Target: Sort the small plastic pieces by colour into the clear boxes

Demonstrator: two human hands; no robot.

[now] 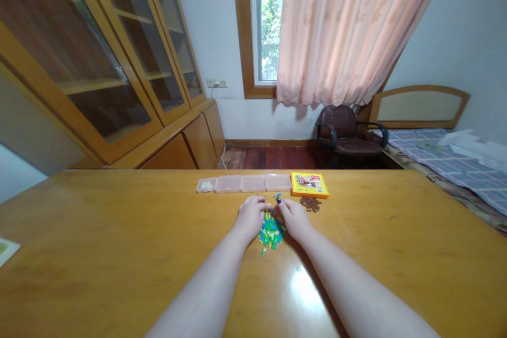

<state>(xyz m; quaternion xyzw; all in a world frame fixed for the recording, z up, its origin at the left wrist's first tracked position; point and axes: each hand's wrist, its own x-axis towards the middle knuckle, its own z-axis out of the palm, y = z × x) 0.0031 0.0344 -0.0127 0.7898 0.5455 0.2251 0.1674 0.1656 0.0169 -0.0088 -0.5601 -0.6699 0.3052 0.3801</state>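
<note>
A pile of small green, blue, yellow and pale plastic bricks (272, 232) lies on the table between my hands. My left hand (250, 219) rests at the pile's left side, its fingers bent over the upper bricks and slightly apart. On the other side, my right hand (295, 217) has its fingers drawn together near the pile's top edge. A small dark spot shows at its fingertips; whether it is a nail or a piece I cannot tell. Whatever those fingers pinch is too small to make out. Just beyond them lie a few loose blue bricks (278, 195).
A row of clear plastic trays (229, 184) runs along the table's (119, 253) far side, the leftmost holding something pale. Beside it is a yellow box (309, 185), with brown pieces (311, 204) heaped in front. A card (7, 251) lies at the left edge.
</note>
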